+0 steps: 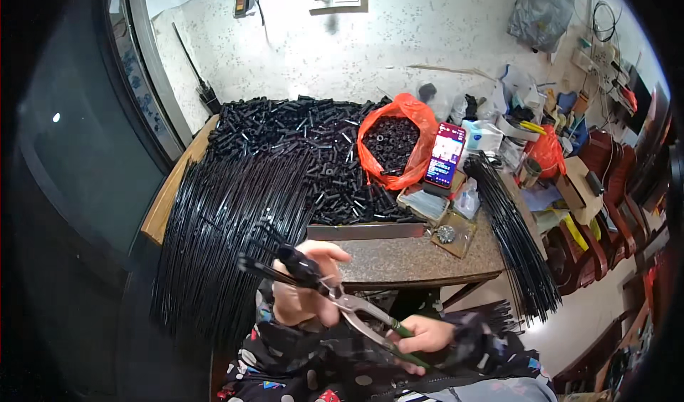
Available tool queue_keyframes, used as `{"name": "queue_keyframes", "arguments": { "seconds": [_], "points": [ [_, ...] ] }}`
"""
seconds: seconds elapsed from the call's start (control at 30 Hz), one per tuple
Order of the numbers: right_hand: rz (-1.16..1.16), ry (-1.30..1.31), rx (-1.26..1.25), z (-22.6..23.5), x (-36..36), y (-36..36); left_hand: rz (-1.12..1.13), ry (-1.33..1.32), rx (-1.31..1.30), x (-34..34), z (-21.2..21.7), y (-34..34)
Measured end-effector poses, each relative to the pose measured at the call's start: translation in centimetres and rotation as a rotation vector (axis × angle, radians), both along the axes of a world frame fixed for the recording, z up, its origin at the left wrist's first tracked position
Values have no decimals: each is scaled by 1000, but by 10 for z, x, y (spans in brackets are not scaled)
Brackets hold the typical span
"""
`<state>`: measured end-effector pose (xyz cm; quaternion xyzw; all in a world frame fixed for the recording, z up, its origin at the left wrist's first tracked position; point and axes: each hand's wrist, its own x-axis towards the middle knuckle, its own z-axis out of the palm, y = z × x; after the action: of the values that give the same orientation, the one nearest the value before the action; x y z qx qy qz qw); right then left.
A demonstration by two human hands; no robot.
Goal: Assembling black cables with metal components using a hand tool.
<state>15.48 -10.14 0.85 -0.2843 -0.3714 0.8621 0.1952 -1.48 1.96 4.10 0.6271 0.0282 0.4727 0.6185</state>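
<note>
My left hand (308, 303) is closed around a black tubular part (298, 265) with several thin dark rods reaching toward the upper left; it looks like a piece of an umbrella frame. My right hand (426, 334) grips the green handles of a pair of pliers (365, 309). The metal jaws meet the lower end of the black part beside my left fingers; what lies between them is hidden. Both hands are above my lap, in front of the table edge. Behind my left hand spreads a wide layer of long thin black rods (221, 224).
Short black tubes (278, 127) are heaped on the table. A red plastic bag (407, 179) holds small black rings. A lit phone (446, 156) stands beside it. A metal strip (367, 232) edges the heap; another rod bundle (509, 234) overhangs the right side. Clutter lies further right.
</note>
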Motion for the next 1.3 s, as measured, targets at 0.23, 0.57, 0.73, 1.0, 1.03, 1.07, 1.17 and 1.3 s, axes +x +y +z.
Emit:
{"name": "queue_keyframes", "arguments": {
  "seconds": [0.23,0.57,0.73,1.0,1.03,1.07,1.17,1.3],
  "points": [
    [-206,-48,119,14,-9,6,182,287,-37,-5,8,0],
    [-148,-121,323,28,2,2,262,317,146,4,13,-7],
    [-104,-260,314,32,12,12,183,367,55,1,17,-4],
    [-784,-1171,1475,18,0,16,385,350,112,5,1,0],
    [-918,-1251,1843,17,5,20,392,350,112,4,2,1],
    [-900,-1376,2002,26,9,19,415,287,110,3,4,1],
    [-570,-1147,1785,41,5,7,366,189,-4,0,7,1],
    [-218,-22,-17,13,7,7,80,114,36,1,5,4]
  ]
}}
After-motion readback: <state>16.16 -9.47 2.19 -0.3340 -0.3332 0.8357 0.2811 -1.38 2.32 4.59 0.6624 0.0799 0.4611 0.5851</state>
